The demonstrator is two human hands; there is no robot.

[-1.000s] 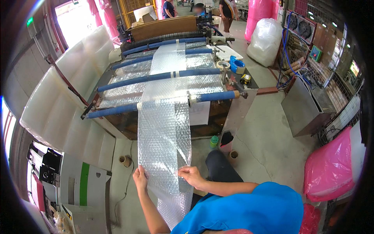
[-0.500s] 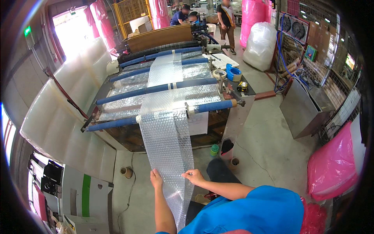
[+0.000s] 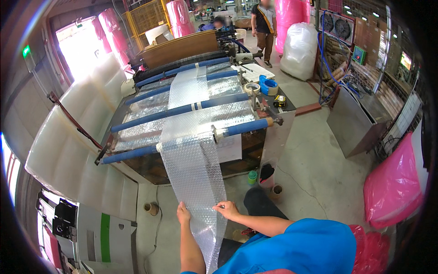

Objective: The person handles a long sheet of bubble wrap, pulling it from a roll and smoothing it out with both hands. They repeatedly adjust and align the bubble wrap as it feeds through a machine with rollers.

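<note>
My 2 hands, left hand and right hand, each pinch an edge of the bubble wrap, higher up the strip than a second ago. It hangs taut from the front roller, so I judge I'm regripping to draw more off.

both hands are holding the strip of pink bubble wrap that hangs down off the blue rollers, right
Not quite: the bubble wrap strip is clear, not pink, as the head view shows. The pink things are bags and rolls off to the sides. Otherwise yes: the left hand and right hand each have a grip on an edge below the blue rollers.
</note>
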